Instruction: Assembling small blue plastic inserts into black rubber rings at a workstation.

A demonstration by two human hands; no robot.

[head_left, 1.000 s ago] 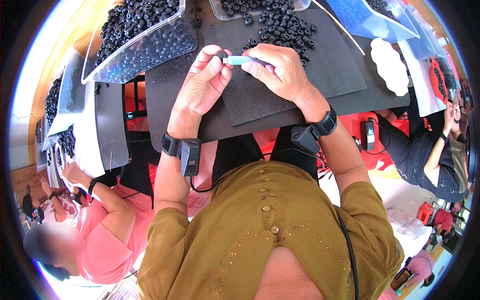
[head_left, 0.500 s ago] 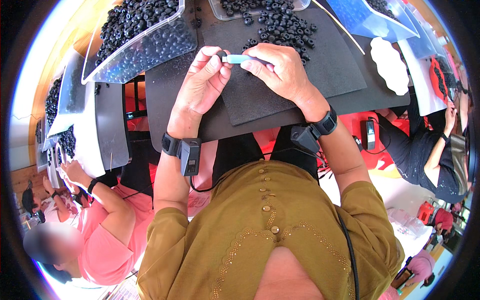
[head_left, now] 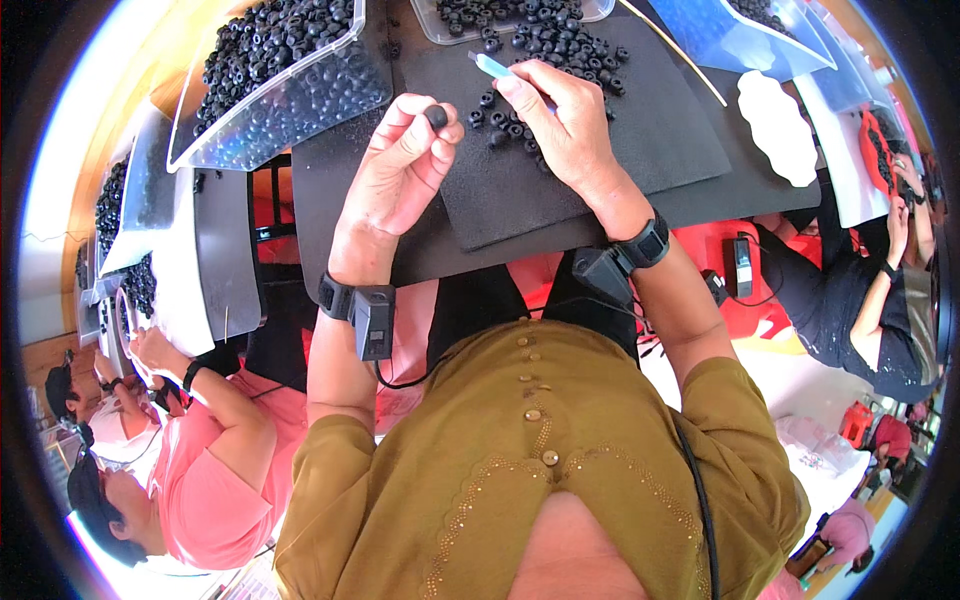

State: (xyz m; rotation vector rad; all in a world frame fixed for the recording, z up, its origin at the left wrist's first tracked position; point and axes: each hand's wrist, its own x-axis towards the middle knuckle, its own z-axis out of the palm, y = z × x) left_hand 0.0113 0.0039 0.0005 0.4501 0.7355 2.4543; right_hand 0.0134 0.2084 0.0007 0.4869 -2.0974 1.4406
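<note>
at the left edge of the dark mat (head_left: 640,145), the left hand (head_left: 400,165) pinches a small round black piece (head_left: 436,116). over the mat, the right hand (head_left: 572,125) is closed on a light blue tool (head_left: 491,66), apart from the piece. loose black beads (head_left: 575,50) lie toward the mat's far side.

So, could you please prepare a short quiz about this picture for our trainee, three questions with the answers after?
1. True or false: the round black piece in the left hand is apart from the light-blue tool.
2. Choose one. What holds the light-blue tool?
A) the left hand
B) the right hand
C) both hands together
3. Fill in the colour: the wavy-edged thing to the right of the dark mat is ____.

Key: 1. True. 2. B. 3. White.
</note>
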